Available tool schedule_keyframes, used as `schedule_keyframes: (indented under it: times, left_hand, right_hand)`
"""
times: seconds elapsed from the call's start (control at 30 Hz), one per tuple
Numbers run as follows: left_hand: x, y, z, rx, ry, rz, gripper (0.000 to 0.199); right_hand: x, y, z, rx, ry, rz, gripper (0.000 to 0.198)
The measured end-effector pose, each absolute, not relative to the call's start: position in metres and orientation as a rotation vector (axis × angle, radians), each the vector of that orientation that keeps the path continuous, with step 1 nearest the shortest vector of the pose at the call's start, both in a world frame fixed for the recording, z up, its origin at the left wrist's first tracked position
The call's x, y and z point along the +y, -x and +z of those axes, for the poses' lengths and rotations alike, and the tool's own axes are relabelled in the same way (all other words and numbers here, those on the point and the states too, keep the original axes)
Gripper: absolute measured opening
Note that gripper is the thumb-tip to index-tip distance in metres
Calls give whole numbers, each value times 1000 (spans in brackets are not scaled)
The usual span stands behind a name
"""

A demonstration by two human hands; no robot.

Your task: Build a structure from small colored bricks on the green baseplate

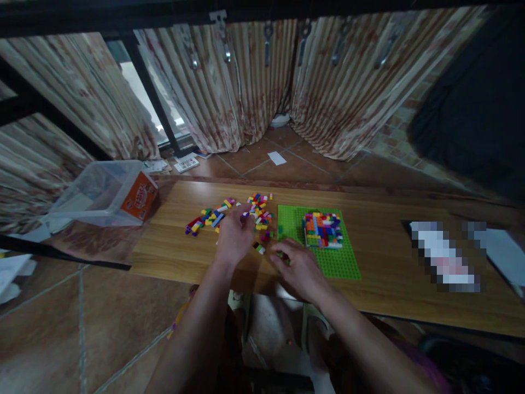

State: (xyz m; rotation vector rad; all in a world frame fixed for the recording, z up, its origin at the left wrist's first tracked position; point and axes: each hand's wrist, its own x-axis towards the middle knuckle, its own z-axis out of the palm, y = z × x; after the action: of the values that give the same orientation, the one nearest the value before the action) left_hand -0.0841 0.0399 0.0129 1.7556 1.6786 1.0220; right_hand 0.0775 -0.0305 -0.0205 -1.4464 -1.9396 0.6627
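Loose toy building bricks [213, 218] in many colours lie spread over the wooden table. My left hand [235, 235] reaches in at the pile with its fingers curled. Whatever its fingertips grip is hidden from me. To the right lies a green studded baseplate [340, 265], carrying a multicoloured block of joined bricks [323, 230]. Beside the baseplate's lower left edge, my right hand [298, 268] is bent round, with small brick pieces [283, 255] showing between thumb and fingers. A few white and dark bricks [259, 248] sit between my hands.
A clear plastic bin [102, 191] with an orange label stands left of the table [381, 241]. A blurred-out flat item [445, 256] lies at the table's right. Curtains [246, 87] hang behind, and papers [276, 158] lie on the tiled floor.
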Motion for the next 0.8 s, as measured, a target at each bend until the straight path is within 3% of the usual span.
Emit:
schedule_keyframes:
  times: [0.4, 0.8]
  left_hand:
    - [40, 92, 13, 1637, -1763, 977, 25]
    - [33, 82, 6, 1161, -1676, 735, 20]
  right_hand:
    - [-16, -41, -31, -2081, 1727, 436, 19]
    - [-8, -67, -18, -1427, 1300, 865, 12]
